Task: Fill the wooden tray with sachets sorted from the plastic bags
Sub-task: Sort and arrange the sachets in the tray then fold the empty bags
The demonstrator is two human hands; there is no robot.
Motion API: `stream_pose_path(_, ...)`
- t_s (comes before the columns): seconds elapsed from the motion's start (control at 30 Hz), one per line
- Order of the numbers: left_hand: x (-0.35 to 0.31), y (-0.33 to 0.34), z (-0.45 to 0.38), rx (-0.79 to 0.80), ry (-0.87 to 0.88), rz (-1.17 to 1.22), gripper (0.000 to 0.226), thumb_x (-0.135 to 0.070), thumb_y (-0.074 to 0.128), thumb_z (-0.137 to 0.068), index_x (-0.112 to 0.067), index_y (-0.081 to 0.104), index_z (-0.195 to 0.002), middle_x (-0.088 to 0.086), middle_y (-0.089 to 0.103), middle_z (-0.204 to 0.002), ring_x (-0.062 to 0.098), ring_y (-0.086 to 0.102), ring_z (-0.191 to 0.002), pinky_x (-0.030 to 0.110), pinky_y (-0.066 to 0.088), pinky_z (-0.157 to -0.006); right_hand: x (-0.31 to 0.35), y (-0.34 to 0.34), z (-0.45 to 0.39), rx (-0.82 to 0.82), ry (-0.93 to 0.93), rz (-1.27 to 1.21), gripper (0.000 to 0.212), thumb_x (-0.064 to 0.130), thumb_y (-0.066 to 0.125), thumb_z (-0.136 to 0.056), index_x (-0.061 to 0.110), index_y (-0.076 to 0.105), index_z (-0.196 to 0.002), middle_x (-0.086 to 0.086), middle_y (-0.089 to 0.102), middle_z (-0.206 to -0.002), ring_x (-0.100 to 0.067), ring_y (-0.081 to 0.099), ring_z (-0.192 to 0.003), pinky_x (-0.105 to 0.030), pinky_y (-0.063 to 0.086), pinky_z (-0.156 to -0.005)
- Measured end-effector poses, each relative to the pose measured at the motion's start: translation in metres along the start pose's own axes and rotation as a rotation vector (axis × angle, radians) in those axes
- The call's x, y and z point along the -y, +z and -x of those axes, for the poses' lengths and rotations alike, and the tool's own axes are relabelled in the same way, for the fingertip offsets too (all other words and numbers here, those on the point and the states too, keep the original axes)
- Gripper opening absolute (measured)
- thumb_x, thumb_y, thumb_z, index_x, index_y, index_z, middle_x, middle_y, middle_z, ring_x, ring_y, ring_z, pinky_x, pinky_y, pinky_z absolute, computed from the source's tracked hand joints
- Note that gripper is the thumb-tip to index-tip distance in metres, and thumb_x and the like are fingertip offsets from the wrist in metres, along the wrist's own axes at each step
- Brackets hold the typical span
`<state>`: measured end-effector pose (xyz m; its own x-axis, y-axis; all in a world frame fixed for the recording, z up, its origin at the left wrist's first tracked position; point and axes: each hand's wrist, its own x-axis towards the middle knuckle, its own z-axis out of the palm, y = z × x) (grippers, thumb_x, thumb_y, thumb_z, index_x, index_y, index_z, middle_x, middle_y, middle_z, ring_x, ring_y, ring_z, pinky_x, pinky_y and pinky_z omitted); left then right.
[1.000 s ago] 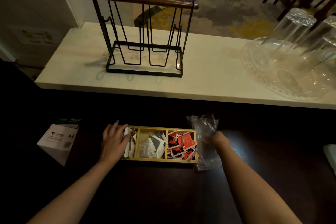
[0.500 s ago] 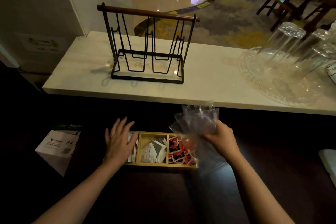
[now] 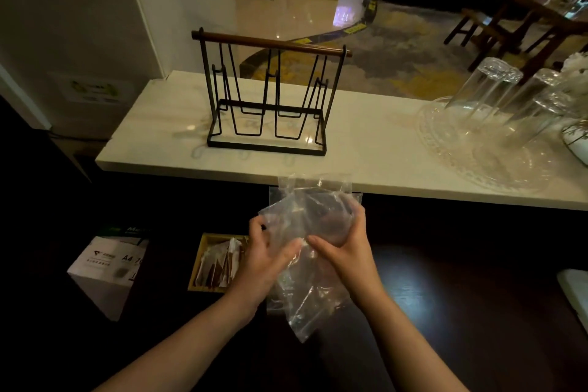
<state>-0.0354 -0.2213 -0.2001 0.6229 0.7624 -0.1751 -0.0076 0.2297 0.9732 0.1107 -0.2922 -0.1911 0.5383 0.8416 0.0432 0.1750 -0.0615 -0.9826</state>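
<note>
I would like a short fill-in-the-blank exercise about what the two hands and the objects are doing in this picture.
1. Both hands, the left hand and the right hand, hold a clear ____ bag.
2. The wooden tray lies on the ____ side of the bag.
3. The black wire rack stands on the ____ counter.
4. The white box shows the paper size ____.

Missing words: plastic; left; white; A4

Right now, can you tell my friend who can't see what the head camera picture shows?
Two bare hands, left and right, hold a crumpled clear plastic bag above a dark table. Behind the left hand sits a wooden tray with paper sachets; beyond, a black wire rack stands on a white counter.
</note>
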Motion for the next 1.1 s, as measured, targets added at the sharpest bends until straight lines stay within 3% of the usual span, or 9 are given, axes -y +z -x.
stream_pose_path(0.13,0.001,-0.009,0.0,-0.151,0.016,-0.027,0.008,-0.018,0.06,-0.088,-0.023,0.058,-0.093,-0.009,0.064,-0.094,0.008,0.063,-0.092,0.023,0.05,-0.076,0.0,0.003,0.007,-0.047,-0.012,-0.159,0.065,0.011,0.072,-0.08,0.04,0.038,-0.127,-0.003,0.06,-0.116,-0.011,0.067,-0.099,-0.024,0.055,-0.076)
stream_pose_path(0.27,-0.001,-0.013,0.004,-0.098,0.068,0.002,0.007,-0.011,0.06,-0.086,-0.018,0.057,-0.086,-0.014,0.063,-0.081,0.004,0.061,-0.077,0.02,0.053,-0.065,0.005,-0.004,0.005,-0.078,-0.036,-0.206,0.038,0.011,0.067,-0.085,0.032,0.055,-0.113,-0.01,0.065,-0.111,-0.025,0.067,-0.099,-0.032,0.056,-0.074)
stream_pose_path(0.33,-0.002,-0.011,0.004,-0.064,0.065,0.031,0.007,-0.015,0.063,-0.084,-0.021,0.06,-0.085,-0.011,0.064,-0.086,0.007,0.061,-0.081,0.026,0.054,-0.067,0.007,-0.005,0.005,-0.056,-0.045,-0.194,0.029,0.008,0.067,-0.086,0.029,0.06,-0.106,-0.007,0.067,-0.107,-0.023,0.067,-0.09,-0.035,0.056,-0.071)
stream_pose_path(0.43,-0.008,-0.009,0.002,-0.039,0.071,0.043,0.006,-0.011,0.063,-0.083,-0.015,0.062,-0.088,-0.011,0.066,-0.085,0.004,0.063,-0.079,0.023,0.055,-0.063,0.011,-0.005,0.006,-0.023,-0.05,-0.246,0.022,0.005,0.068,-0.083,0.022,0.065,-0.097,0.001,0.07,-0.095,-0.014,0.066,-0.085,-0.026,0.054,-0.071)
stream_pose_path(0.57,-0.01,-0.011,-0.001,-0.082,0.146,-0.087,0.01,-0.008,0.063,-0.084,-0.009,0.063,-0.095,-0.007,0.069,-0.085,0.004,0.065,-0.076,0.022,0.054,-0.062,0.013,-0.01,0.004,0.008,-0.002,-0.286,0.019,0.012,0.071,-0.079,0.017,0.07,-0.098,-0.004,0.073,-0.093,-0.018,0.069,-0.086,-0.03,0.055,-0.075)
stream_pose_path(0.77,-0.011,-0.015,0.0,-0.144,0.197,-0.162,0.01,-0.007,0.063,-0.084,-0.015,0.066,-0.088,-0.004,0.072,-0.089,0.009,0.067,-0.081,0.024,0.056,-0.068,0.013,-0.018,0.005,0.073,-0.063,-0.045,0.025,0.035,0.073,-0.074,0.024,0.076,-0.096,0.001,0.058,-0.128,-0.012,0.055,-0.12,-0.048,0.048,-0.098)
stream_pose_path(0.97,-0.015,-0.015,0.004,-0.046,0.253,-0.264,0.006,-0.029,0.068,-0.078,-0.025,0.066,-0.082,-0.002,0.066,-0.094,0.008,0.063,-0.094,0.02,0.05,-0.083,0.019,-0.015,0.004,0.118,-0.085,-0.084,0.017,0.024,0.072,-0.081,0.021,0.077,-0.097,0.002,0.053,-0.137,-0.004,0.053,-0.121,-0.028,0.049,-0.096)
stream_pose_path(1.03,-0.022,-0.011,0.006,0.022,0.229,-0.244,0.004,-0.02,0.067,-0.082,-0.022,0.067,-0.078,-0.009,0.068,-0.087,0.004,0.064,-0.087,0.016,0.049,-0.077,0.021,-0.012,0.001,0.148,-0.038,-0.092,0.019,0.018,0.066,-0.085,0.015,0.075,-0.101,-0.001,0.056,-0.135,0.003,0.049,-0.123,-0.023,0.049,-0.093)
stream_pose_path(1.1,-0.027,-0.006,0.008,0.065,0.235,-0.249,0.012,-0.007,0.062,-0.085,-0.014,0.065,-0.076,-0.015,0.069,-0.077,-0.001,0.064,-0.076,0.011,0.048,-0.069,0.025,-0.01,-0.003,0.176,0.008,-0.108,0.023,0.021,0.064,-0.086,0.012,0.073,-0.105,-0.001,0.062,-0.126,-0.005,0.053,-0.122,-0.028,0.05,-0.095)
